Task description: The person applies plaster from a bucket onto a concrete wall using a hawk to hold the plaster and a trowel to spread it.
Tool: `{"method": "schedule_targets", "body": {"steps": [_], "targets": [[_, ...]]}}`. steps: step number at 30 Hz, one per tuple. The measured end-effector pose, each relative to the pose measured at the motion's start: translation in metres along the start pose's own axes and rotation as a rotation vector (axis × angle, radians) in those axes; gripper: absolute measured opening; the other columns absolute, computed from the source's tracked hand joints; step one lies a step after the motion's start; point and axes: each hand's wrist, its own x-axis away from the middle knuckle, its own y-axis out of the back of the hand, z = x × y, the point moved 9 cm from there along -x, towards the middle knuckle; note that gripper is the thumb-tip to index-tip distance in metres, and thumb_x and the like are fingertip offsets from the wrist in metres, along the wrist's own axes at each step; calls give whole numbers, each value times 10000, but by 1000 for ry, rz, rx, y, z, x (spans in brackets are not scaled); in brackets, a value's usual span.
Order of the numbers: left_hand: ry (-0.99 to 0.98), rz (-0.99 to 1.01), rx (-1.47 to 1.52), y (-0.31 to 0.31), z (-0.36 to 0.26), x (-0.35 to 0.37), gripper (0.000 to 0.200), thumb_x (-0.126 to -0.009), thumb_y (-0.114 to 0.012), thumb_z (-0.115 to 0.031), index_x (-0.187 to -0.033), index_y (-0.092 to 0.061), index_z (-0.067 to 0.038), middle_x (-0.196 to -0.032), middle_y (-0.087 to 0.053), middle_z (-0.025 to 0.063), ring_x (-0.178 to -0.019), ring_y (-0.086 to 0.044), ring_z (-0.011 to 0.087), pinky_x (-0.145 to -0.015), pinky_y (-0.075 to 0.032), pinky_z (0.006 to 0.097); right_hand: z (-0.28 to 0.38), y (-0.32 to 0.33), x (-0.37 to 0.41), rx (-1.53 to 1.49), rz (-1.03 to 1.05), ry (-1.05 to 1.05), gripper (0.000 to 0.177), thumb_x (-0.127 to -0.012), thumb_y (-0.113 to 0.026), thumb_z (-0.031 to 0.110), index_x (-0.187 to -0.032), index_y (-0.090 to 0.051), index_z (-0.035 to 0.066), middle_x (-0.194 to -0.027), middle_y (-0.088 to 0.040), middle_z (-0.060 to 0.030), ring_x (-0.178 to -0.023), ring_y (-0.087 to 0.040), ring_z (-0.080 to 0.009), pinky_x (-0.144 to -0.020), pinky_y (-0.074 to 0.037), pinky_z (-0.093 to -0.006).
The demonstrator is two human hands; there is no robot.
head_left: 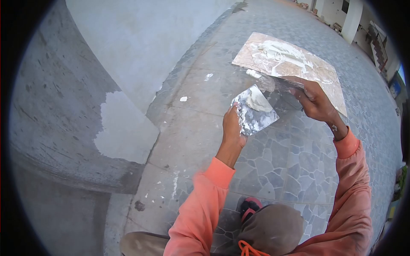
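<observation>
My left hand [233, 128] is closed on a square metal plate [252, 121] smeared with white paste, a thicker lump of it near the top corner. Up and to the right, my right hand [314, 99] grips a flat metal trowel [285, 87], seen nearly edge-on and partly blurred. Some white paste [253, 74] shows near the trowel's far end. The trowel is apart from the square plate. Beyond both hands lies a marbled board [246, 53] with white paste spread over its middle.
A curved grey wall [60, 94] with a lighter plastered patch [124, 128] rises at the left. White drops [183, 99] dot the stone-patterned floor [307, 166]. A sandalled foot [250, 207] is below my hands. A pillar [352, 21] stands at the far right.
</observation>
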Motion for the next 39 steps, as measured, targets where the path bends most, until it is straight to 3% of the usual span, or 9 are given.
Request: {"method": "schedule_targets", "body": {"steps": [4, 8, 17, 23, 26, 28, 30, 32, 39], "targets": [[18, 81, 67, -3, -11, 22, 341, -975, -422, -186, -1223, -495, 37, -1135, -606, 138, -988, -630, 237, -837, -536, 382, 41, -52, 24, -35, 126, 377, 908, -573, -530, -221, -1396, -392, 137, -1439, -420, -127, -1306, -427, -340, -1106, -341, -466], [-27, 75, -24, 10, -23, 33, 337, -986, -412, -197, -1214, -499, 35, -1115, -609, 147, -961, -639, 231, -809, -540, 362, 34, -82, 39, -22, 126, 405, 986, -492, -535, -202, -1404, -388, 143, -1463, -389, -113, -1339, -378, -331, -1138, -293, -489], [-96, -48, -248, 25, -29, 50, 344, -1016, -347, -215, -1227, -470, 27, -1145, -595, 153, -991, -633, 219, -846, -539, 357, -9, -108, 55, 33, 218, 226, 937, -561, -556, -210, -1416, -360, 119, -1489, -347, -88, -1361, -345, -298, -1161, -261, -431], [-167, -73, -310, 26, -55, 54, 344, -1014, -344, -214, -1226, -463, 28, -1145, -587, 143, -984, -629, 213, -836, -540, 347, -50, -121, 77, 203, 353, 81, 856, -624, -510, -209, -1397, -383, 136, -1451, -402, -115, -1316, -409, -332, -1104, -348, -435], [-256, -100, -328, 24, -71, 58, 339, -1009, -379, -226, -1222, -478, 17, -1129, -595, 113, -982, -623, 194, -838, -525, 324, -49, -79, 72, 107, 180, -77, 753, -701, -473, -195, -1378, -392, 124, -1456, -389, -106, -1316, -399, -322, -1100, -362, -425], [-285, -118, -332, 26, -77, 63, 328, -1007, -378, -217, -1214, -490, 11, -1143, -589, 102, -1007, -611, 187, -853, -512, 323, -44, -28, 55, 273, -44, -72, 656, -770, -440, -171, -1357, -407, 117, -1395, -462, -121, -1240, -483, -338, -1043, -425, -407], [-282, -139, -341, 33, -75, 64, 332, -1005, -371, -210, -1225, -485, 12, -1142, -590, 100, -1002, -612, 190, -849, -512, 325, -66, 12, 26, 379, -141, -163, 483, -857, -429, -83, -1304, -487, 91, -1115, -625, -201, -967, -622, -363, -850, -489, -410], [-297, -113, -325, 35, -73, 66, 342, -1004, -363, -202, -1243, -480, 13, -1143, -591, 100, -997, -610, 193, -846, -507, 324, -103, 30, -9, 440, -117, -288, 330, -886, -456, -16, -1190, -578, 21, -875, -623, -238, -736, -598, -345, -696, -457, -423], [-284, -168, -319, 56, -65, 71, 364, -1024, -351, -240, -1233, -467, 35, -1155, -574, 134, -1026, -594, 196, -878, -486, 320, -201, 15, -98, 588, 73, -316, 396, -737, -477, -56, -1113, -600, -42, -926, -640, -288, -881, -624, -428, -785, -481, -474]]}}
